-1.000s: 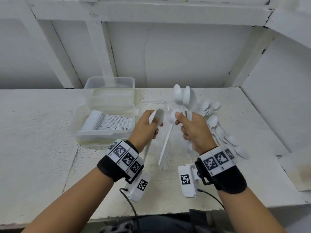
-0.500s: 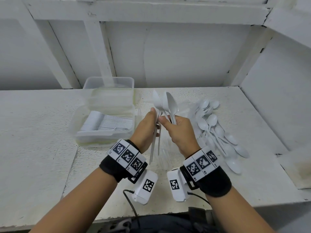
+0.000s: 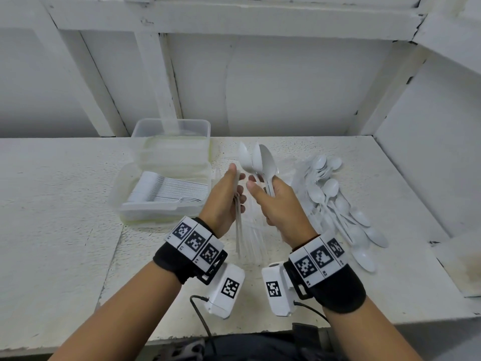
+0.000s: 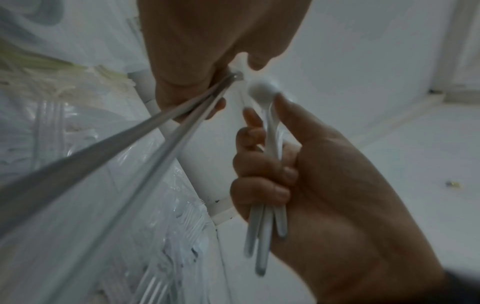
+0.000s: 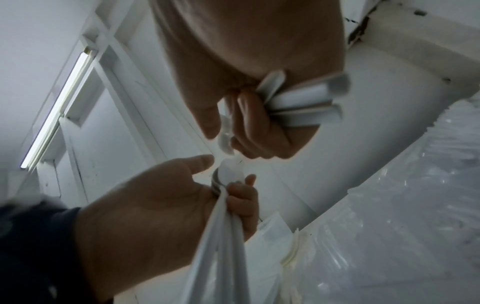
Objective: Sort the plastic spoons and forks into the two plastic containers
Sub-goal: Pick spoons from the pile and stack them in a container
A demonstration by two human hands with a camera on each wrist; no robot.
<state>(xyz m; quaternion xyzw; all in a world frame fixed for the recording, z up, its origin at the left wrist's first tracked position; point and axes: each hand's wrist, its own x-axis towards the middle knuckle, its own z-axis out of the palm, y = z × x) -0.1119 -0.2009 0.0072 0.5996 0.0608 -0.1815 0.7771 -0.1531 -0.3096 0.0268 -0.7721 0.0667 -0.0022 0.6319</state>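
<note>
- The right hand [image 3: 279, 204] is raised above the table [image 3: 65, 204], fingers curled round a bunch of three white plastic spoons [image 3: 256, 160]; the three bowls fan out above the fist and the handle ends stick out below it in the left wrist view.
- The left hand [image 3: 223, 201] is just beside the right, apart from it, and grips a second bunch of white utensils [image 3: 238, 225] by the upper end, thumb straight up and fingers wrapped round; the long handles hang down below the palm. The left wrist view shows two handles plainly, the right wrist view perhaps three, so the count is unsure, and the blur makes it hard to say if all of them are spoons.
- Two clear plastic containers stand at the left of the table, touching end to end. The near container [image 3: 135, 209] holds a neat stacked row of white forks [image 3: 166, 190], too many and too tightly packed to count. The far container [image 3: 170, 126] sits behind it, against the wall.
- A loose pile of spoons [image 3: 338, 204] lies on the table to the right of the hands, more than a dozen, bowls pointing mostly away; they overlap, so an exact count is not possible.
- Clear plastic wrapping [image 3: 250, 243] lies on the table under and between the hands.
- Each wrist wears a black band with three square coded markers [image 3: 195, 241], and one white camera unit [image 3: 225, 293] hangs under each wrist.
</note>
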